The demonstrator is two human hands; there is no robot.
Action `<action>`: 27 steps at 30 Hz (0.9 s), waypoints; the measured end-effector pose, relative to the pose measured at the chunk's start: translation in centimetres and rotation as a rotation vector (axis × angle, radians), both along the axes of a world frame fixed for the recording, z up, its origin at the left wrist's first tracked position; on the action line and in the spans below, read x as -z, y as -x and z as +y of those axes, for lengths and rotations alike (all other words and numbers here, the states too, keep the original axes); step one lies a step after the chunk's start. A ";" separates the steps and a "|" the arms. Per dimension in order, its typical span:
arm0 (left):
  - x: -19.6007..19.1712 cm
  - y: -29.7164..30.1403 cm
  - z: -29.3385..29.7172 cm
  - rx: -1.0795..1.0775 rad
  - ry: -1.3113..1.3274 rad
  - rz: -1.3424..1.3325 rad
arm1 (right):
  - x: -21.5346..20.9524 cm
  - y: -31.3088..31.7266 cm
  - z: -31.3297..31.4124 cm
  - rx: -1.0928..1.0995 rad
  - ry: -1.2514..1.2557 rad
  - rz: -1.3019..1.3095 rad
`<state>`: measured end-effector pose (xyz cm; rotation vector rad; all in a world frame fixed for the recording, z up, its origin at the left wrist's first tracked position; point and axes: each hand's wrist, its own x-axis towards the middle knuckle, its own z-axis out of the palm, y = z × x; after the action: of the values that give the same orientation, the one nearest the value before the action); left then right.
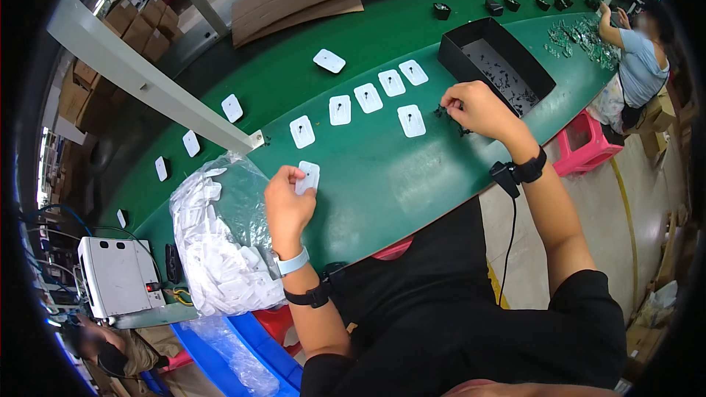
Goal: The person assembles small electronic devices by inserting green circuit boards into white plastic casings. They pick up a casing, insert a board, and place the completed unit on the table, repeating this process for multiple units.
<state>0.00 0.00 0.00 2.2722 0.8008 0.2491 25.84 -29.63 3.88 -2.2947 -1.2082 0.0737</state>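
Note:
My left hand [288,202] is closed on the edge of a small white plastic tray [310,170], near the clear bag. In the tray lies a small dark piece. My right hand [476,109] has its fingertips pinched over a little pile of small black parts [462,131] beside the black box. What exactly sits between those fingertips is too small to make out. Just left of it rests a white tray [411,121] with a black part in it. Several more such trays, among them one tray [340,110], stand in a row across the green table.
An open black box [540,73] holds many small black parts. At left a clear bag [228,250] bulges with white trays, beside a white machine [121,272]. A metal post [147,73] rises at the table. On the right a person [641,51] handles clear pieces [585,40].

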 end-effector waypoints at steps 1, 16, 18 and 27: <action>-1.1 -0.5 -0.1 -0.008 0.092 -0.005 | 0.6 -0.1 0.5 -0.007 -0.036 0.008; -0.6 -9.7 -2.2 0.117 0.734 -0.742 | 2.3 -1.4 1.4 0.003 -0.016 0.060; 0.5 -10.5 -2.9 0.098 0.698 -0.765 | 2.1 -1.4 1.5 0.023 0.005 0.091; 2.4 -11.1 -3.1 0.056 0.643 -0.785 | 1.1 -2.1 1.3 0.034 0.101 0.257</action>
<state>11.10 -3.13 -2.37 1.4073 0.3212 0.6902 27.95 -28.31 2.75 -2.3054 -1.0541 0.4133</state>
